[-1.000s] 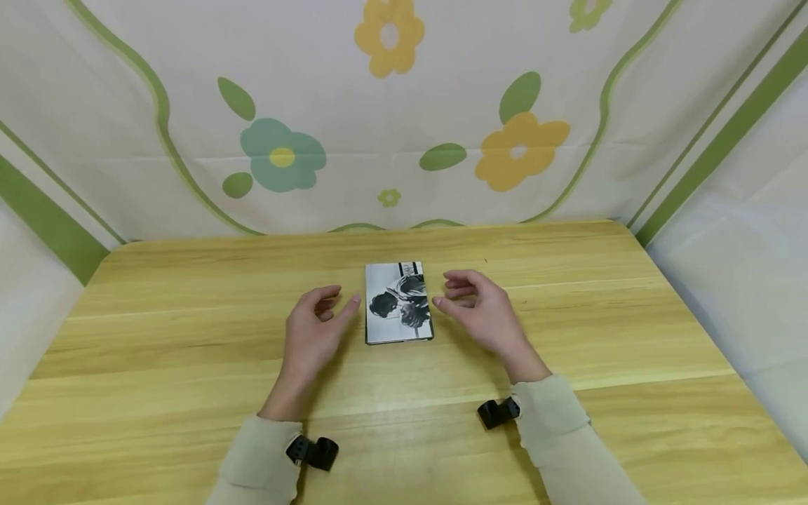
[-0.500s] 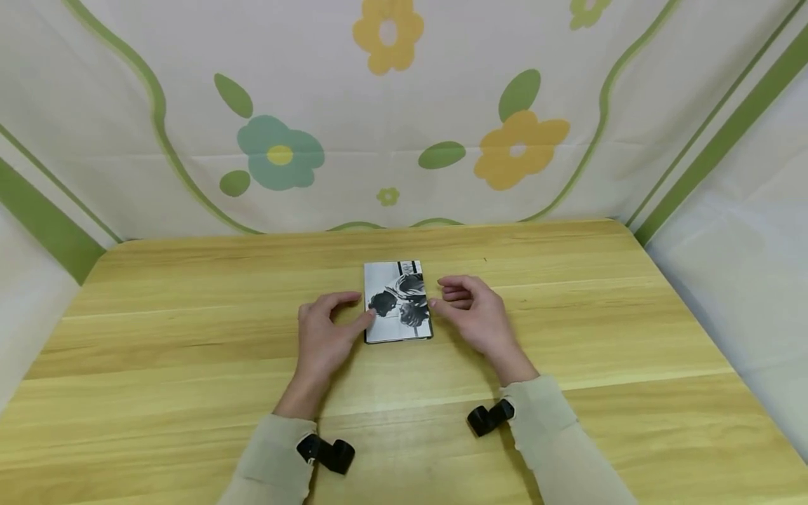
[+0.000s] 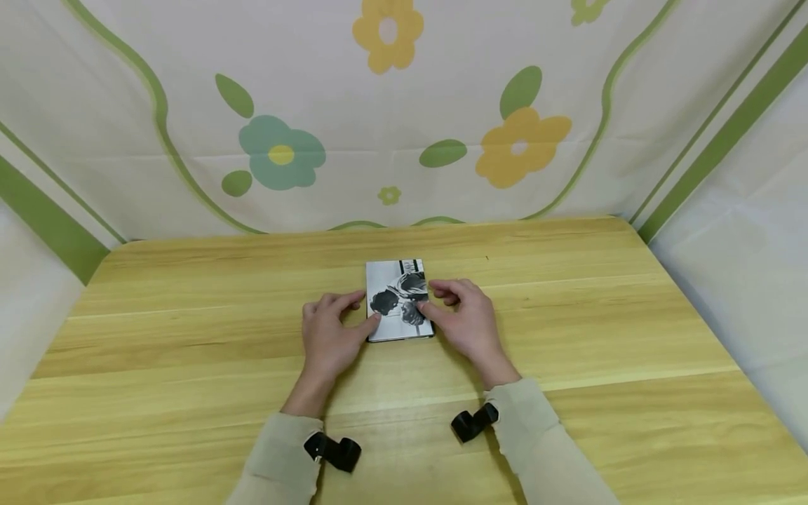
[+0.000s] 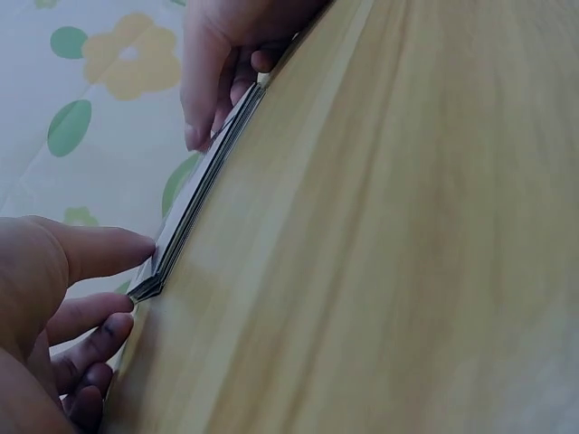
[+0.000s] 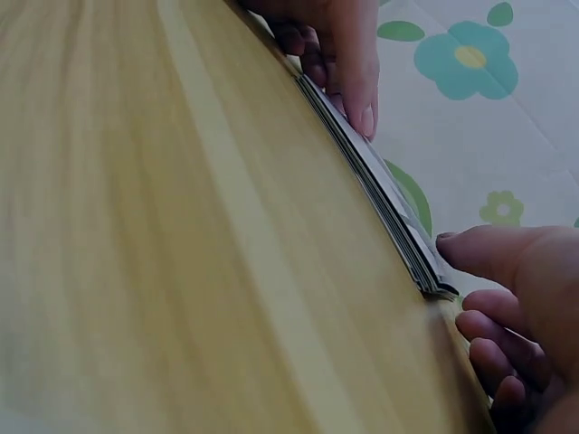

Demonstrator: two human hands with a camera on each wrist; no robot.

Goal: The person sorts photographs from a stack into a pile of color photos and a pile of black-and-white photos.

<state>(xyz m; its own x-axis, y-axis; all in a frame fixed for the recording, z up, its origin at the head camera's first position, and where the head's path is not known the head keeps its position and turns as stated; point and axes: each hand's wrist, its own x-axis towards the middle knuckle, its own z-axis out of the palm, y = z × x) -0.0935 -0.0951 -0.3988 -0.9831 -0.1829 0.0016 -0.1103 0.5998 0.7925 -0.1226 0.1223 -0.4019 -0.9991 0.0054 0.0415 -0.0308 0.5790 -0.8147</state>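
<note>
Flat on the wooden surface (image 3: 568, 330) lay a thin booklet (image 3: 399, 300) with a black-and-white picture on its cover, a little nearer the far edge than the near one and roughly midway between the left and right edges. Its long sides ran from near to far.

You had both hands at it. Your left hand (image 3: 328, 337) sat against its left long side, thumb laid on the cover by the near left corner and the other fingers curled beside the edge; seen from your left wrist, the thumb (image 4: 99, 251) lay on top of the near corner while the fingers below it touched the surface. That grip was a light pinch at the edge, not a full clasp.

Your right hand (image 3: 463, 322) mirrored it on the right long side, thumb across the cover and fingers bent at the edge. The right wrist view showed the thumb (image 5: 493, 253) over the corner of the stacked pages (image 5: 380, 190), with the fingers tucked under it. The booklet lay level, not lifted.

Beyond the far edge of the surface hung a pale cloth (image 3: 404, 112) printed with yellow and teal flowers, green leaves and green stripes. Your beige sleeves (image 3: 278, 463) reached in over the near edge, each with a black strap (image 3: 332, 450) at the wrist.
</note>
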